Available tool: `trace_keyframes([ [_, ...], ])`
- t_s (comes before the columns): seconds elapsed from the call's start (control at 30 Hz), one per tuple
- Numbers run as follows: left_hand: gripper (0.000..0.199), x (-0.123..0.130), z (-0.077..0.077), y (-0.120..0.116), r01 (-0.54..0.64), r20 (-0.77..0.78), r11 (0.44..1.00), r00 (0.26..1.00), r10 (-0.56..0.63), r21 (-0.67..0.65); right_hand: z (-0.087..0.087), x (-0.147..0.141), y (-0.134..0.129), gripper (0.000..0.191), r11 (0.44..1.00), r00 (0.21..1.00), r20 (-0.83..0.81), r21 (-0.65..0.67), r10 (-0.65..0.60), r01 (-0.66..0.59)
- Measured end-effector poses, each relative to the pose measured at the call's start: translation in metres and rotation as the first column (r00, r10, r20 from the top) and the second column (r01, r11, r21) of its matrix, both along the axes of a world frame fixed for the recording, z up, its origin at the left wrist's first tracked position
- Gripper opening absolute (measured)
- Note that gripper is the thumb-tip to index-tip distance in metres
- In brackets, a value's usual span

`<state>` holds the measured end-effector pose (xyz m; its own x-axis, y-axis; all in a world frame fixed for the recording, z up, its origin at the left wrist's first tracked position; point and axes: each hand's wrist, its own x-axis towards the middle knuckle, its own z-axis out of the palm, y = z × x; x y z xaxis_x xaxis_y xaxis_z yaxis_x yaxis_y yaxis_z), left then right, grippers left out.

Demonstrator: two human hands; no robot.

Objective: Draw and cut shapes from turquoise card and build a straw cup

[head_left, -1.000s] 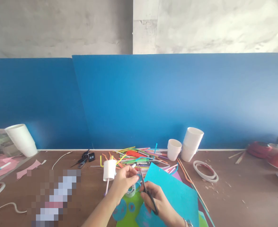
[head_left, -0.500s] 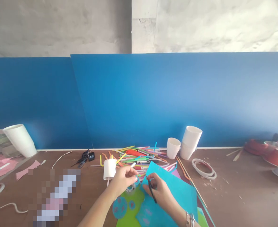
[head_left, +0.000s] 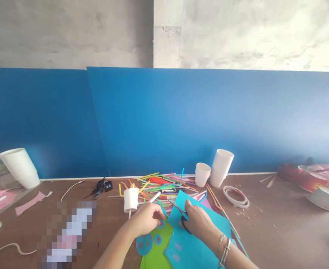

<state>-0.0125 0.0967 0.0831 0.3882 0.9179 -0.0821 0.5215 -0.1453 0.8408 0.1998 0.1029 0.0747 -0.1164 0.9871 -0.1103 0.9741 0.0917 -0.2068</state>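
Observation:
My right hand (head_left: 199, 218) grips black-handled scissors (head_left: 184, 223), their blades pointing up and left toward my other hand. Pinched fingers of my left hand (head_left: 150, 217) hold a small blue paper piece (head_left: 162, 223), partly hidden by them. Below lie a large blue paper disc (head_left: 144, 244) and a smaller blue disc (head_left: 158, 239), both with reddish marks. They rest on green paper (head_left: 156, 259). A blue paper sheet (head_left: 209, 233) spreads under my right hand.
Many coloured straws (head_left: 164, 185) lie heaped behind my hands. A white paper cup with straws (head_left: 130, 200) is at left, with keys (head_left: 105, 185) beyond. Another cup (head_left: 202, 174), stacked cups (head_left: 222, 168) and a white tape roll (head_left: 236, 197) stand right. A blue partition (head_left: 181, 119) closes the back.
The scissors have swung from near upright to a leftward slant, with their handles further apart. My left hand has turned and covers the clear tape roll seen before.

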Motion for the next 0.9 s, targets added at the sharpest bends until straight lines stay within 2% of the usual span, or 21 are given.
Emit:
trace_keyframes([
  [0.13,0.023,0.004,-0.001,-0.006,0.079,-0.078,0.997,0.994,-0.076,0.027,0.005,-0.002,-0.002,0.040,1.000,0.998,0.069,0.000,0.006,-0.006],
  [0.3,0.030,0.010,-0.005,-0.011,0.124,-0.149,0.990,0.982,-0.114,0.060,0.007,-0.005,-0.003,0.035,1.000,0.995,0.094,0.006,0.019,-0.020],
  [0.43,0.030,0.010,-0.003,-0.012,0.104,-0.170,0.988,0.982,-0.083,0.117,0.007,0.000,-0.002,0.035,0.998,0.997,0.053,-0.018,0.053,-0.052],
  [0.57,0.029,0.006,0.007,-0.008,0.056,-0.162,0.981,0.986,-0.026,0.186,0.006,0.008,0.000,0.039,0.994,0.994,-0.014,-0.035,0.104,-0.105],
  [0.67,0.028,-0.004,0.018,-0.003,-0.026,-0.169,0.978,0.984,0.062,0.207,0.003,0.013,0.003,0.036,0.992,0.991,-0.057,-0.034,0.118,-0.120],
  [0.77,0.027,-0.026,0.027,0.003,-0.191,-0.213,0.952,0.946,0.244,0.241,-0.002,0.016,0.007,0.033,0.995,0.992,-0.079,-0.019,0.098,-0.100],
  [0.9,0.034,-0.063,0.026,0.008,-0.475,-0.324,0.826,0.764,0.558,0.302,0.001,0.012,0.005,0.026,0.998,0.995,-0.075,0.031,0.065,-0.063],
])
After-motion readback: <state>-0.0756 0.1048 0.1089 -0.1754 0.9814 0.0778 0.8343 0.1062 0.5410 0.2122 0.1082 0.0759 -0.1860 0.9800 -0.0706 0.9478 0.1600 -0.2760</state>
